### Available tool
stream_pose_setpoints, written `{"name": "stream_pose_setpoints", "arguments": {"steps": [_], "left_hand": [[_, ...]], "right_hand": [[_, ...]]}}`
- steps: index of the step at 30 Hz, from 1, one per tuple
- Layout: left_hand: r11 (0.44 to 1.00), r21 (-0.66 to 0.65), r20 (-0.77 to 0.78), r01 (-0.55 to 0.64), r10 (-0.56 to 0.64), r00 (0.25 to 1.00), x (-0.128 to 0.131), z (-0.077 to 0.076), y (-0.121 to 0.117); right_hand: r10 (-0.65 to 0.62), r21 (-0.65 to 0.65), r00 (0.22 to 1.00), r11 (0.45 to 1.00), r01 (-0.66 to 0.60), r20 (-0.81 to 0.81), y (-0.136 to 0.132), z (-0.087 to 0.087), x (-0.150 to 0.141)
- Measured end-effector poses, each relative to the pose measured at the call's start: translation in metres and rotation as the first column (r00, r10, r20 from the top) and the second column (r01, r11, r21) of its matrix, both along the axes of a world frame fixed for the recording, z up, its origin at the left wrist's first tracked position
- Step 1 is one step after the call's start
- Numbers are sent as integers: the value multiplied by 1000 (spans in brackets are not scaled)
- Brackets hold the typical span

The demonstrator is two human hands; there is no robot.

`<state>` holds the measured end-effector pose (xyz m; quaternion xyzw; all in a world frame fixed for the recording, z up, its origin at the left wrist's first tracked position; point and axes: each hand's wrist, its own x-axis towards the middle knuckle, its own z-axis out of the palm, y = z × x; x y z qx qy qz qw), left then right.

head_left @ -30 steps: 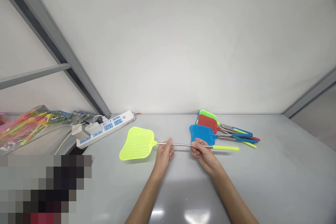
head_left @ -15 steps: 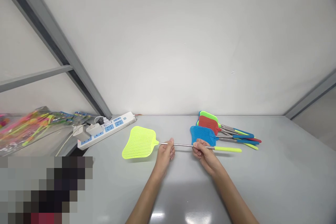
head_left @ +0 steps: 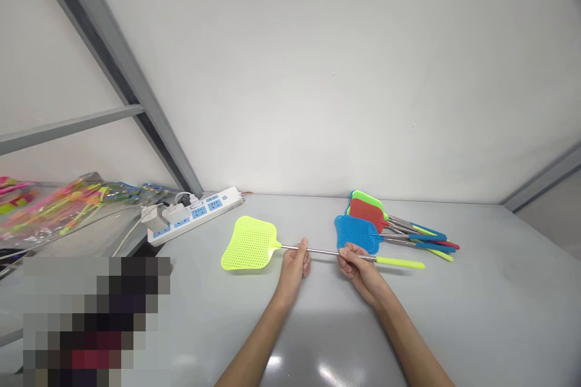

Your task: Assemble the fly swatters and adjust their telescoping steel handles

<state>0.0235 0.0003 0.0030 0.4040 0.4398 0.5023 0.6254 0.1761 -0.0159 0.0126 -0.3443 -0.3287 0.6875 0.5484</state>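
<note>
A yellow fly swatter (head_left: 251, 243) with a perforated head and a thin metal shaft is held level above the table, its head to the left. My left hand (head_left: 295, 265) is closed round the shaft near the head. My right hand (head_left: 358, 267) pinches the shaft close to the yellow grip. Just behind my right hand lies a blue fly swatter (head_left: 356, 233), partly overlapping a red fly swatter (head_left: 367, 213). A green fly swatter (head_left: 370, 198) is under the red one. Their handles fan out to the right.
A white power strip (head_left: 200, 217) with plugs and cables lies at the table's back left. Colourful items in clear plastic bags (head_left: 68, 205) are at the far left. A pale wall (head_left: 327, 103) rises behind the grey table (head_left: 476, 314). The lower left corner is pixelated.
The whole view has shifted slightly, so most things appear a little further right. Both hands keep their hold on the yellow fly swatter, whose shaft looks about the same length.
</note>
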Motion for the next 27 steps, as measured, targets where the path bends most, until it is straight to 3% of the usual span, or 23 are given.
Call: {"name": "stream_pose_setpoints", "arguments": {"steps": [9, 15, 22, 27], "left_hand": [[987, 92, -152, 134, -119, 981, 9, 2, -10], [967, 83, -223, 239, -216, 951, 8, 6, -12], [911, -57, 0, 409, -409, 912, -2, 14, -10], [904, -89, 69, 418, -413, 908, -4, 18, -13]], "right_hand": [[51, -28, 999, 998, -50, 15, -6, -2, -15], [99, -32, 995, 995, -99, -12, -12, -1, -23], [146, -23, 989, 989, -146, -13, -11, 0, -22], [136, -45, 991, 990, -135, 18, -9, -2, -23]]}}
